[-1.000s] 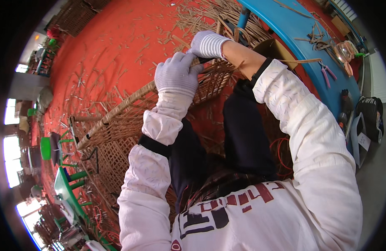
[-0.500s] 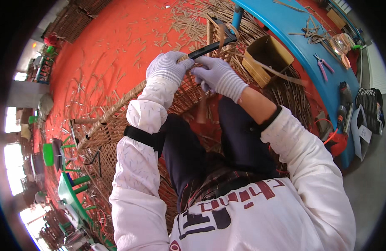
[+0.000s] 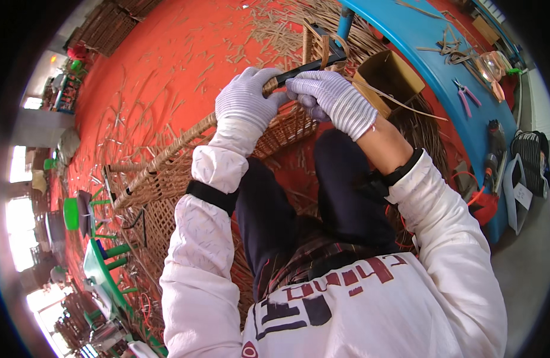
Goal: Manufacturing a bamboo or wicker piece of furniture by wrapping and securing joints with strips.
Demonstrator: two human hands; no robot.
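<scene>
A large woven wicker piece [image 3: 161, 182] leans across my lap, its long rail wrapped in brown strip. The rail ends in a bare black bar [image 3: 310, 67] with a bent corner. My left hand [image 3: 245, 98], in a pale striped glove, is closed around the wrapped rail just where the black part starts. Right beside it my gloved right hand [image 3: 337, 98] has its fingers curled and pinched at the bar, apparently on a wicker strip; its fingertips are partly hidden. A loose wicker strip [image 3: 406, 107] trails out to the right behind this hand.
At right stands a blue table [image 3: 418, 42] with pink-handled pliers [image 3: 465, 95] and strip scraps. An open cardboard box [image 3: 388, 77] sits below its edge, near bundled strips. Cut pieces litter the red floor [image 3: 161, 53]. A green stool [image 3: 102, 268] stands at left.
Both hands and the frame have shifted slightly to the right in the picture. My right hand has come lower over the bar, its fingers more curled.
</scene>
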